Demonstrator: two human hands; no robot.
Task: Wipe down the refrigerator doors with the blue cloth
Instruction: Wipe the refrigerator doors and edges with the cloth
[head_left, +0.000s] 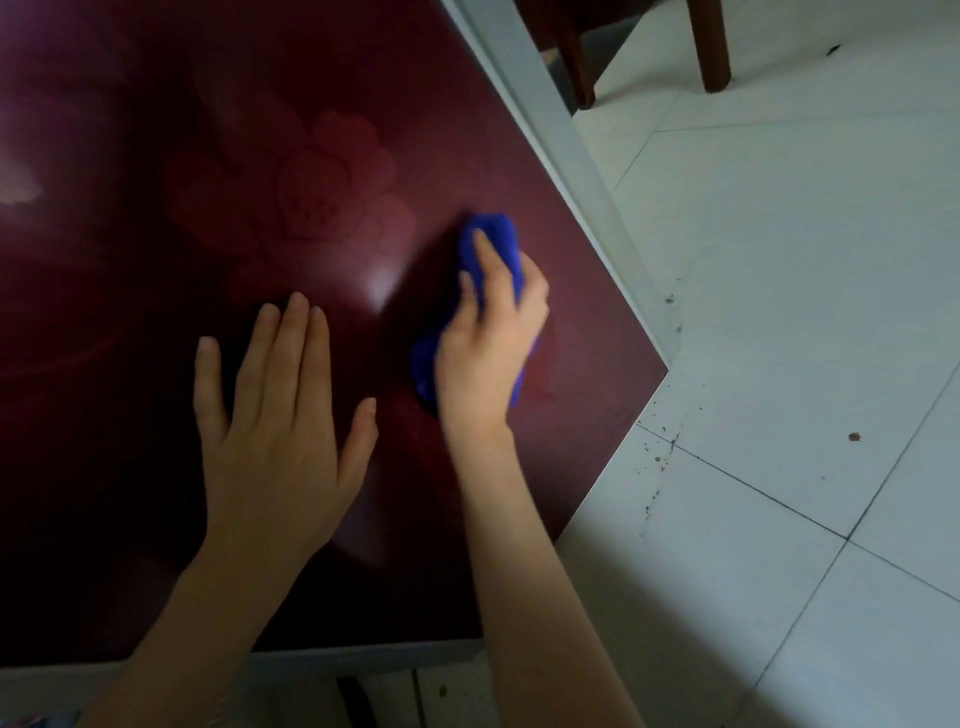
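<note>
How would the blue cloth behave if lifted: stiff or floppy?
Probably floppy: the blue cloth bunches in folds under the right hand. Likely light, since that hand alone holds it against the glossy refrigerator door. It may slide easily there.

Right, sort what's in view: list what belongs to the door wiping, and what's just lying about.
Job: glossy dark red refrigerator door; crumpled blue cloth; right hand gripping the cloth; left hand flat on the door.
Lying about: dark brown wooden chair legs; white tiled floor; dark specks on it.
</note>
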